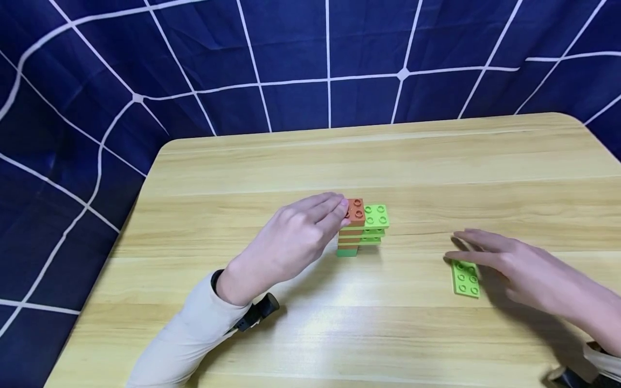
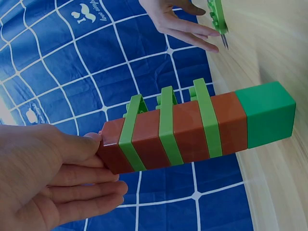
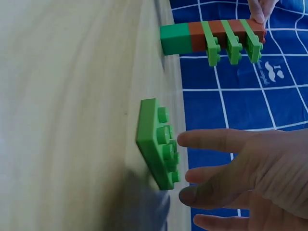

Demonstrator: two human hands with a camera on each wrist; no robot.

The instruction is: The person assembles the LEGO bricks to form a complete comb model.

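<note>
A tower of building bricks stands upright on the table. A dark green brick [image 2: 267, 115] is its base, and above it reddish-brown bricks [image 2: 192, 126] alternate with three light green plates [image 1: 376, 214] that stick out to one side. With thumb and fingers my left hand [image 1: 296, 231] pinches the brown brick [image 1: 357, 212] at the top. Over to the right, a loose light green plate [image 1: 466, 280] lies flat, studs up. My right hand [image 1: 529, 269] hovers just over it with fingers extended, holding nothing; a gap shows in the right wrist view between fingertips [image 3: 185, 139] and studs.
The wooden table [image 1: 233, 178] has a light grain and rounded far corners. Behind it and to its left hangs a dark blue cloth [image 1: 291, 48] with white grid lines. Each wrist wears a black camera strap; the left one's camera [image 1: 257, 311] sits below the hand.
</note>
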